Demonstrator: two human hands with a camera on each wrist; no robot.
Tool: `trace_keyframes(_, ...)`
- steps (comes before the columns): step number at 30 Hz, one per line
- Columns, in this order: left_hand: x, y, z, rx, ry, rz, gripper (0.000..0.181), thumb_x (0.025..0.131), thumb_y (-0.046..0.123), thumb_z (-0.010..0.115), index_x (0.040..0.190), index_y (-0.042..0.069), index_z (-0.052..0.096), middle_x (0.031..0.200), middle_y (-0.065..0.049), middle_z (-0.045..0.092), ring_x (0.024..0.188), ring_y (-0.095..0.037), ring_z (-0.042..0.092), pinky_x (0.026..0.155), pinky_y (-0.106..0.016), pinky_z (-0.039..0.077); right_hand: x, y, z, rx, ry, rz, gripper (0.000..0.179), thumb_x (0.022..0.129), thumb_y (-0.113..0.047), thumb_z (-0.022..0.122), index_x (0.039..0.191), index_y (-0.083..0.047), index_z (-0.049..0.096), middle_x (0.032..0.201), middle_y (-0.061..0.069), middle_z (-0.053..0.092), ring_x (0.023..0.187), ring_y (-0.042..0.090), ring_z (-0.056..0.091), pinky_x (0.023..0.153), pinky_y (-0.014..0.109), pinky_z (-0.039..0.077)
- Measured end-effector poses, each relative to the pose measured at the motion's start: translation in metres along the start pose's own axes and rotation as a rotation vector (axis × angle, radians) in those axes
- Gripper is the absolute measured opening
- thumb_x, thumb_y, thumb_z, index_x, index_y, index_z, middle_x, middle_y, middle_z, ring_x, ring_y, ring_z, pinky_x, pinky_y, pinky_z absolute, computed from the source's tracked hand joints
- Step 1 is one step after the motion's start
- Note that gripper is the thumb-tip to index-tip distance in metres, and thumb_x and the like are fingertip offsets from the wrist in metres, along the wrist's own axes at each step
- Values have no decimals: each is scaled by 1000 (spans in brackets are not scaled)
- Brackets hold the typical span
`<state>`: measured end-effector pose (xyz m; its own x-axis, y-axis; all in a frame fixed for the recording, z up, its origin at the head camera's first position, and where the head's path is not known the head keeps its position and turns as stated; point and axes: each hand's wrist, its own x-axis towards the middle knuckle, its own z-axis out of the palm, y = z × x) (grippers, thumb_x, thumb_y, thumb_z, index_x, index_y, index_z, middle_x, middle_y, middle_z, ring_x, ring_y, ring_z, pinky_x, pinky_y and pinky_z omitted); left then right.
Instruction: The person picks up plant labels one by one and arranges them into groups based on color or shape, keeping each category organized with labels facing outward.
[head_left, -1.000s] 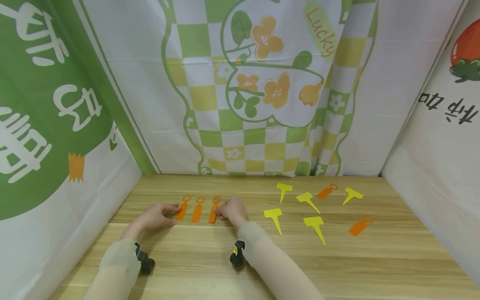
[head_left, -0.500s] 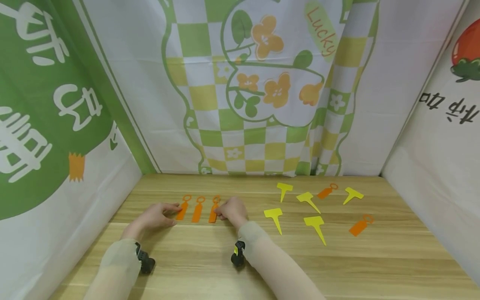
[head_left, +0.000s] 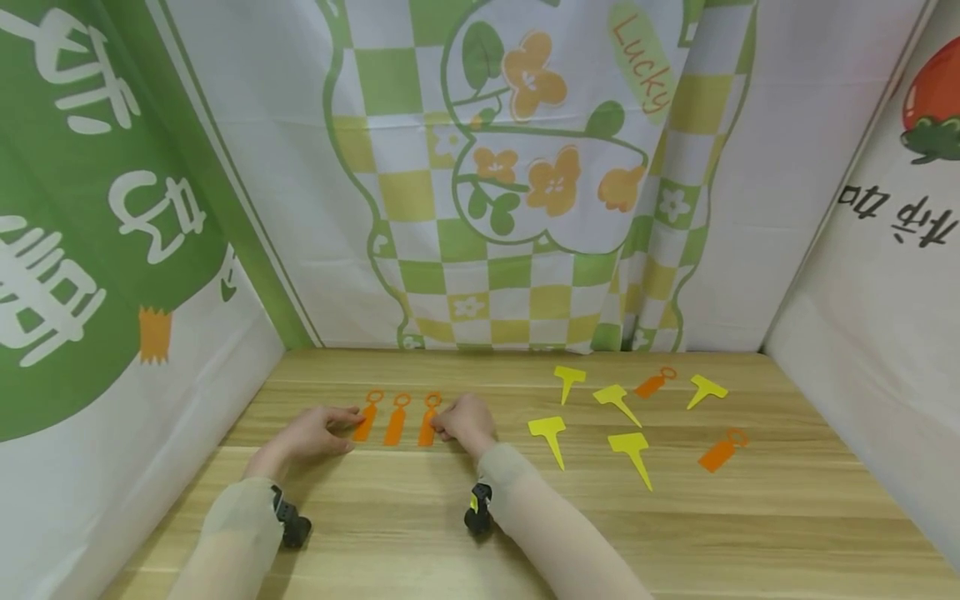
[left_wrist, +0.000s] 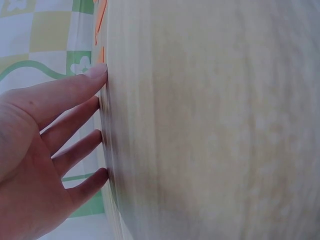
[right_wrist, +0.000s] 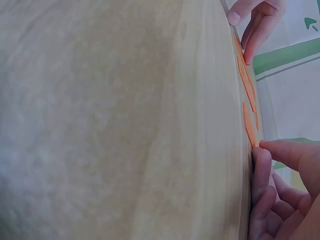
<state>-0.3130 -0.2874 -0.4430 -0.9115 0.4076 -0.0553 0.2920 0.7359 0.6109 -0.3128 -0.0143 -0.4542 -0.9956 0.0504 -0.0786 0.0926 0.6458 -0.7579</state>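
Three orange tags with ring ends lie side by side on the wooden table in the head view. My left hand (head_left: pixel 311 432) touches the edge of the leftmost tag (head_left: pixel 365 425) with its fingertips. In the left wrist view that hand's fingers (left_wrist: pixel 80 152) are spread and nearly straight. The middle tag (head_left: pixel 393 428) lies untouched. My right hand (head_left: pixel 468 425) pinches the right-hand tag (head_left: pixel 426 431) at its side between thumb and index finger. That pinch also shows in the right wrist view, at the end of the orange tag (right_wrist: pixel 250 127); its other fingers are curled.
To the right lie several yellow T-shaped plant labels (head_left: pixel 628 446) and two more orange tags, one farther back (head_left: pixel 655 384) and one nearer (head_left: pixel 717 456). A printed curtain (head_left: pixel 510 283) hangs behind the table (head_left: pixel 420 525), with cloth walls on both sides.
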Motion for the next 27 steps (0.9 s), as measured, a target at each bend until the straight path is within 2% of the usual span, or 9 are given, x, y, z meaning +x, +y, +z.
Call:
trace_keyframes(12, 2, 2, 1, 20, 1, 11, 50, 79, 11, 74, 126, 1, 60, 142, -21, 45, 134, -47, 32, 107, -63, 26, -3, 3, -8, 39, -49, -40, 20, 81, -25, 72, 65, -12, 74, 59, 0, 69, 52, 9, 62, 55, 19, 43)
trace_keyframes(19, 1, 1, 1, -23, -2, 6, 50, 79, 10, 74, 127, 1, 59, 143, -22, 43, 135, -48, 29, 109, -63, 23, -5, 3, -11, 40, -72, -73, 23, 82, -22, 70, 64, -7, 73, 60, 3, 69, 51, 11, 62, 51, 18, 41)
trace_keyframes(27, 0, 0, 0, -20, -8, 16, 50, 79, 10, 73, 126, 2, 60, 143, -23, 42, 135, -49, 29, 108, -65, 23, -4, 8, -18, 3, -65, -112, 15, 81, -20, 69, 73, -9, 74, 63, 3, 70, 55, 12, 63, 49, 19, 38)
